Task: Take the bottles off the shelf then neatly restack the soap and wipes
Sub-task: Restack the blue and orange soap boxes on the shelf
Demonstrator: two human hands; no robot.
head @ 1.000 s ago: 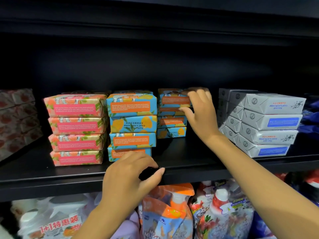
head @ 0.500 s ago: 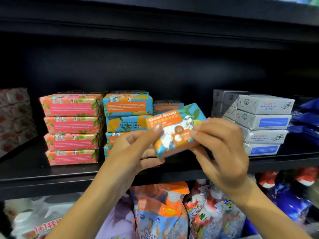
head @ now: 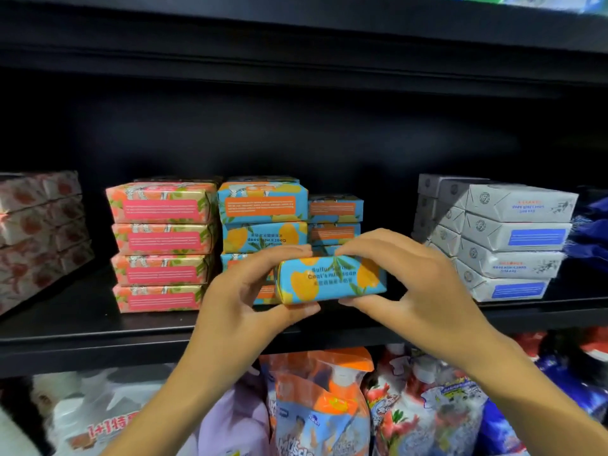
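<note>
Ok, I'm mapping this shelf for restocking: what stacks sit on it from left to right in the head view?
Pale red-patterned packs, pink soap stack, tall blue-and-orange soap stack, shorter blue-and-orange soap stack, grey soap stack, dark blue packs.

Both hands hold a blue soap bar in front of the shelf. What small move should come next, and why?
Probably set the blue soap bar down on the shelf right of the front blue stack: left hand and right hand hold it level there, and the shorter stack behind sits set back.
</note>
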